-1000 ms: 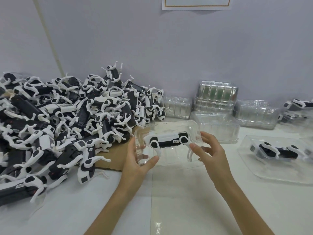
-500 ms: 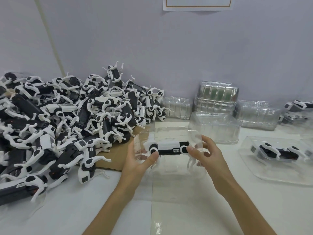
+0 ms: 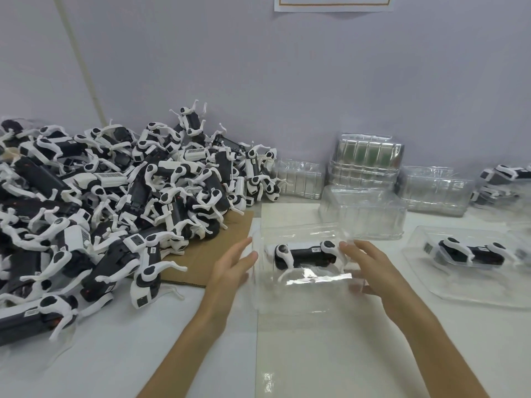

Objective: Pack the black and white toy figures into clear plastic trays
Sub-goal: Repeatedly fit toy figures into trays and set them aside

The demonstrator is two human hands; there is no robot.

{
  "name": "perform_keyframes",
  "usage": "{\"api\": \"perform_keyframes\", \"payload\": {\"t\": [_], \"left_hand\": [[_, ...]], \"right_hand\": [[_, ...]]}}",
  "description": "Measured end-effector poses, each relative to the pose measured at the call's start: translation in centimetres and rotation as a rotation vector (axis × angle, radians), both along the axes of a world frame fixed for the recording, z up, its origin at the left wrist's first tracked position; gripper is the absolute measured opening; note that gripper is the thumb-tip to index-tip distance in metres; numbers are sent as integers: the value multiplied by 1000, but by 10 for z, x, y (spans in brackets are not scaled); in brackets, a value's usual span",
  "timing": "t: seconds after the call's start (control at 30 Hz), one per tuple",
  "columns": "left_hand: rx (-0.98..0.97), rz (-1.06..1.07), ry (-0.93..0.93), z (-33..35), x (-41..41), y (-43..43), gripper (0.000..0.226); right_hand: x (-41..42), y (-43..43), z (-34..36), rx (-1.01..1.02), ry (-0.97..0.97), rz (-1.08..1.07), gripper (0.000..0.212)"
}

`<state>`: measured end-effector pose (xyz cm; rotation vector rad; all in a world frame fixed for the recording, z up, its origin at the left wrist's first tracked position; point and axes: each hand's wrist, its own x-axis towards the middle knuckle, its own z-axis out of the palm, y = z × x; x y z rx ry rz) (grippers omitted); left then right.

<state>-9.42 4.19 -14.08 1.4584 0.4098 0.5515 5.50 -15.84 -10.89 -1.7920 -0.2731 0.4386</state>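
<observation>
Now we are pressing our left hand [image 3: 232, 265] and right hand [image 3: 370, 268], fingers straight, against the sides of the clear plastic tray [image 3: 301, 294]; the black and white toy figure [image 3: 304, 252] is lying inside.

Clear plastic tray [image 3: 301, 294] sits on white table [image 3: 143, 340] at centre, one black and white toy figure [image 3: 304, 252] lying lengthwise inside it; left hand [image 3: 230, 268] and right hand [image 3: 373, 271] flank the tray, fingers extended against its two ends. Large loose pile of figures [image 3: 115, 202] fills the left, partly on a cardboard sheet [image 3: 201, 254]. To the right, a second tray [image 3: 459, 294] holds another figure [image 3: 471, 252]; stacked empty trays [image 3: 367, 165] line the wall behind.
</observation>
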Motion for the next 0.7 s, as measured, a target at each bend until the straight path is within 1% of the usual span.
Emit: {"api": "perform_keyframes", "payload": {"t": [0.1,0.13,0.2,0.23,0.27,0.3,0.33,0.37,0.4,0.47,0.53,0.6,0.7], "left_hand": [[26,-36,27,3,-2,-1,49],[35,-47,35,4,-2,-2,45],[65,-54,58,4,-2,-3,46],[81,-58,67,3,-2,-3,49],[93,-65,74,4,-2,-4,53],[102,-77,75,4,-2,-4,56],[110,-89,73,3,-2,-5,55],[113,-98,69,2,-1,-6,49],[103,-101,65,1,0,-6,42],[49,-87,58,-2,3,-7,33],[8,-63,64,-5,5,-6,29],[-16,-46,67,-6,7,-3,27],[-32,-29,63,-6,7,-1,24]], "right_hand": [[4,-1,-4,-49,-37,-18,44],[5,-1,-6,-122,-118,-38,46],[2,-3,-6,-273,-380,-128,45],[-2,-3,-3,-257,-519,-179,43],[-7,-2,1,-184,-647,-197,41],[-13,-1,5,-104,-770,-169,40],[-20,3,9,-61,-880,-93,40],[-29,10,13,-68,-967,27,42],[-38,18,15,-129,-1026,173,44],[-52,37,13,-347,-1078,432,53],[-55,51,5,-557,-1055,560,55],[-51,57,1,-660,-1001,566,53],[-37,53,-6,-719,-972,452,52]]}}
